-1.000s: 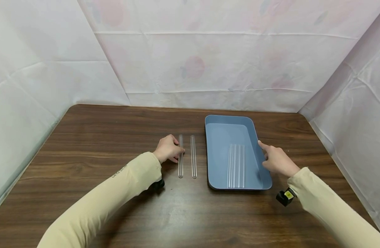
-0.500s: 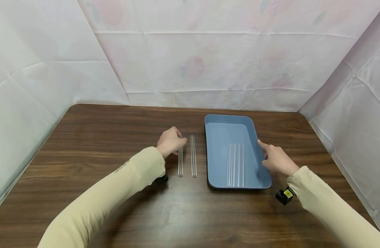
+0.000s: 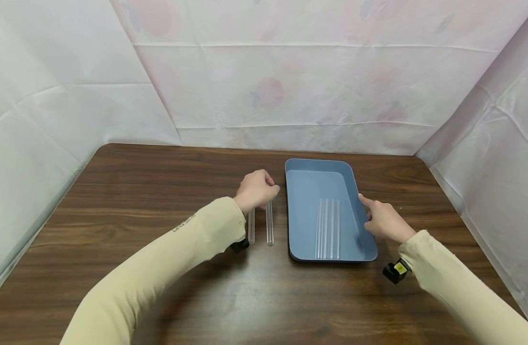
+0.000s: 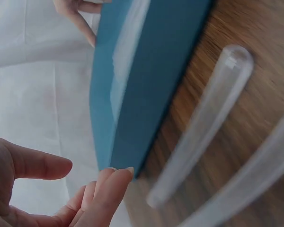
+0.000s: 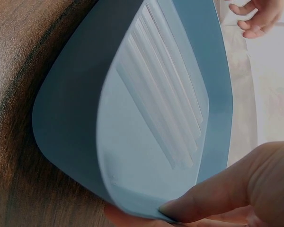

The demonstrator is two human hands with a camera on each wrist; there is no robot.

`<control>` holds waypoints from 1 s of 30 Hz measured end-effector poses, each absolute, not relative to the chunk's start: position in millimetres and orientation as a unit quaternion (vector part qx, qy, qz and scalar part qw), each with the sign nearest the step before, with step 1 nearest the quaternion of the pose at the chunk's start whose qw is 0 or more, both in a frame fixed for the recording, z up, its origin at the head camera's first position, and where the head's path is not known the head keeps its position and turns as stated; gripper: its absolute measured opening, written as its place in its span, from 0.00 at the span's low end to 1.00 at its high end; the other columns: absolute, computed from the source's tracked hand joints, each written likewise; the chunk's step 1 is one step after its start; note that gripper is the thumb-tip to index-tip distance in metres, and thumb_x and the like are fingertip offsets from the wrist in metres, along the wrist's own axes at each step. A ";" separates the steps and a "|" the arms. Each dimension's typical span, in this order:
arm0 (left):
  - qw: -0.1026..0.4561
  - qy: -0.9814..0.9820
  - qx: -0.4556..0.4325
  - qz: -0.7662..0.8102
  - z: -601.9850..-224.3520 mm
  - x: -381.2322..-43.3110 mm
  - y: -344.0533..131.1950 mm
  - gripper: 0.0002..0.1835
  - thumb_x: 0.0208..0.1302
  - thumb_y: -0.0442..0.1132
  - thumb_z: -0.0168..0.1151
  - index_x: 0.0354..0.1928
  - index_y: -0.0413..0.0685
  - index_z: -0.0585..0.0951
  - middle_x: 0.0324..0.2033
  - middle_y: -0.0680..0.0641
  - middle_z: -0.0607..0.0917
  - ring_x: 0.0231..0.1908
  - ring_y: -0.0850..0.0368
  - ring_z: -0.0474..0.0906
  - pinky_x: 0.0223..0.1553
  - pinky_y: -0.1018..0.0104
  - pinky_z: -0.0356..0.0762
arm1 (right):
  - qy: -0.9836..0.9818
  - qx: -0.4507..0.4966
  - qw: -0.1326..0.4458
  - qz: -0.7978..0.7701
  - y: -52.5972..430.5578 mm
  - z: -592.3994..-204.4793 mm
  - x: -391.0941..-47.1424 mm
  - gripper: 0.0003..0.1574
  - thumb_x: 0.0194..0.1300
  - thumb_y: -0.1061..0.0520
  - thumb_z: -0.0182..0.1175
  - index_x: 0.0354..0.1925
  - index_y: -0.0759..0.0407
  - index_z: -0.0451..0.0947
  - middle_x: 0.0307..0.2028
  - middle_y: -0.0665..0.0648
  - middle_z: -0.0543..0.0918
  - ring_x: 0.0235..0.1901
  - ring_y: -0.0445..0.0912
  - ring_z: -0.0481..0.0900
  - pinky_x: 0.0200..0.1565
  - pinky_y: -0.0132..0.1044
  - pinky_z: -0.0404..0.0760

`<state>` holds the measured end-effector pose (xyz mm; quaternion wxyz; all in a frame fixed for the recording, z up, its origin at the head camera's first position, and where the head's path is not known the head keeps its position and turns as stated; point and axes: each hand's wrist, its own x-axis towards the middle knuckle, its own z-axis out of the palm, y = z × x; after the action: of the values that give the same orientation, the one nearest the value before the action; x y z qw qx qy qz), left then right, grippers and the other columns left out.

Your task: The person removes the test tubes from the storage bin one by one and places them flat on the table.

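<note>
My left hand (image 3: 255,189) hovers over the far ends of two clear test tubes lying side by side on the table: the right test tube (image 3: 270,224) and the left test tube (image 3: 251,227). In the left wrist view its thumb (image 4: 45,164) stands apart from the loosely bent fingers, with nothing between them. A blue tray (image 3: 309,182) stands to the right, with several clear test tubes (image 3: 327,230) lying parallel inside it. My right hand (image 3: 385,221) pinches the tray's right wall, its thumb (image 5: 203,196) on the inner side in the right wrist view.
The brown wooden table (image 3: 130,201) carries everything. White cloth (image 3: 268,91) with faint pink prints hangs along its back edge. More cloth (image 3: 497,143) hangs at the sides. A small black device (image 3: 394,273) is strapped at the right wrist.
My left hand has slid away from the left test tube, first toward its far end, then right to the other tube's far end. The right hand and tray stay in place.
</note>
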<state>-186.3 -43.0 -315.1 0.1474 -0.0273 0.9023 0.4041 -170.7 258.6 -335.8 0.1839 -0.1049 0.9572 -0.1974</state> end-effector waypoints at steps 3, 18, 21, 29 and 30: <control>0.151 0.900 -0.012 0.410 -309.4 -184.8 -33.2 0.10 0.69 0.42 0.54 0.45 0.43 0.75 0.39 0.44 0.81 0.31 0.47 0.85 0.36 0.59 0.84 | 0.956 -0.100 0.188 -0.203 258.8 -336.1 -170.5 0.48 0.51 0.74 0.49 0.71 0.75 0.46 0.39 0.76 0.80 0.14 0.43 0.67 0.20 0.34 0.71; 0.188 0.886 0.048 0.421 -305.6 -186.4 -3.6 0.18 0.65 0.36 0.54 0.15 0.49 0.68 0.11 0.52 0.69 0.17 0.55 0.77 0.33 0.58 0.86 | 0.955 -0.095 0.194 -0.203 258.7 -335.7 -171.3 0.48 0.52 0.74 0.49 0.71 0.74 0.45 0.42 0.78 0.79 0.15 0.43 0.71 0.19 0.35 0.75; 0.215 0.887 0.059 0.403 -304.9 -187.4 3.1 0.25 0.66 0.37 0.54 0.10 0.51 0.62 0.08 0.51 0.69 0.20 0.51 0.80 0.35 0.57 0.86 | 0.956 -0.097 0.192 -0.202 259.0 -335.3 -171.4 0.49 0.52 0.74 0.49 0.71 0.75 0.45 0.42 0.78 0.79 0.14 0.43 0.70 0.19 0.34 0.74; 0.261 0.881 0.077 0.388 -312.8 -189.1 20.5 0.19 0.65 0.36 0.53 0.15 0.47 0.66 0.14 0.47 0.74 0.31 0.45 0.86 0.32 0.59 0.86 | 0.954 -0.096 0.193 -0.208 258.9 -336.1 -170.4 0.49 0.52 0.75 0.48 0.71 0.74 0.45 0.41 0.77 0.79 0.14 0.44 0.72 0.19 0.35 0.75; 0.265 0.879 0.076 0.389 -314.3 -189.2 22.2 0.15 0.65 0.35 0.53 0.18 0.45 0.69 0.16 0.46 0.75 0.31 0.45 0.86 0.32 0.60 0.86 | 0.954 -0.096 0.194 -0.208 258.7 -336.4 -170.3 0.49 0.52 0.75 0.49 0.71 0.74 0.45 0.41 0.77 0.79 0.14 0.44 0.72 0.19 0.35 0.75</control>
<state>-189.2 22.2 -314.3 0.2652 0.0758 0.8792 0.3885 -170.3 258.7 -336.4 0.1935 -0.0956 0.9539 -0.2083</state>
